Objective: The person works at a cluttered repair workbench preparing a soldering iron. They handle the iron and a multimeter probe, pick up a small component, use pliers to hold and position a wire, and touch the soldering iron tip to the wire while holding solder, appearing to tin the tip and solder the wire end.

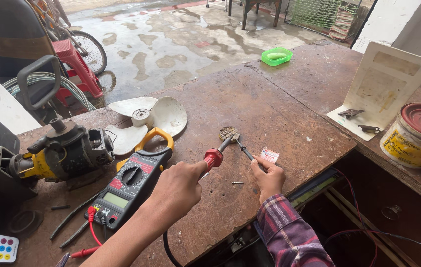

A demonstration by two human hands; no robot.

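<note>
My left hand (178, 185) is wrapped tight around the red grip of a soldering iron (214, 158), angling its tip onto a small round tin (229, 133) on the worn wooden tabletop (270, 109). My right hand (269, 177) is pinched shut on a thin dark probe (243, 149) that also points toward the tin, with a small red-and-white packet (270, 155) just beside my fingers. A clamp meter (131, 185) lies just left of my left hand, within easy reach.

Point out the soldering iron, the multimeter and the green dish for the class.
soldering iron (214, 158), head view, on its red handle collar.
multimeter (132, 176), head view, on its round dial.
green dish (276, 56), head view, on its near rim.
</note>
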